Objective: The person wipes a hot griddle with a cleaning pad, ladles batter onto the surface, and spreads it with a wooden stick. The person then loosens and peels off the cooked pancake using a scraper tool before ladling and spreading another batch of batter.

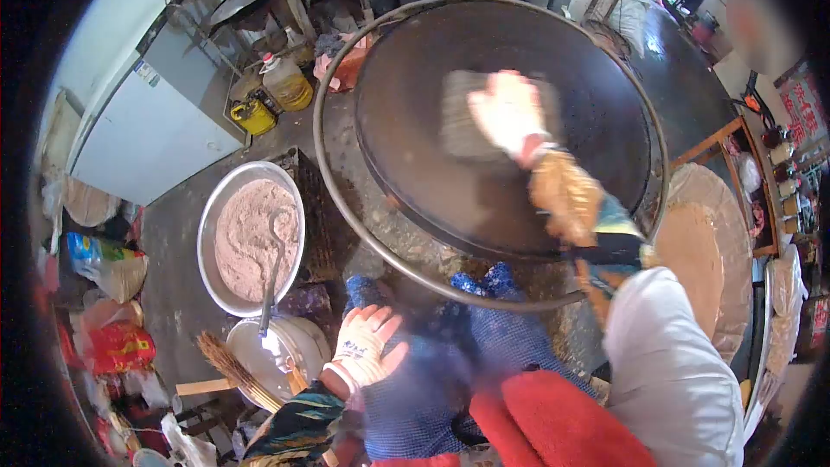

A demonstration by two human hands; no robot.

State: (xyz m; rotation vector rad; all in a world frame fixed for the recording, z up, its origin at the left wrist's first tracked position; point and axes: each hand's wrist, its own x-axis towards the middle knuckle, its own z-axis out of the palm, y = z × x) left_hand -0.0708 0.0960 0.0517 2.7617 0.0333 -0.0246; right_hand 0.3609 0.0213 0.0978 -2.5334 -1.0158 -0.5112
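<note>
A large round black griddle point(415, 121) fills the upper middle, with a metal ring point(363, 238) around it. My right hand point(508, 111), blurred by motion, is pressed on a dark grey-brown cloth point(467, 125) on the griddle's surface. Its fingers point away from me and lie over the cloth. My left hand point(367, 348), in a white glove, rests over my knee in blue cloth, fingers spread and holding nothing. To its upper left stands a metal basin point(206, 246) of pinkish-brown batter point(246, 246), with a ladle point(278, 268) lying in it.
Below the basin are a white bucket point(303, 342) and a straw brush point(226, 361). Oil jugs point(287, 85) stand beyond the basin, near a white cabinet point(143, 134). Right of the griddle lies a round tan board point(692, 246). A blurred person shows at upper right.
</note>
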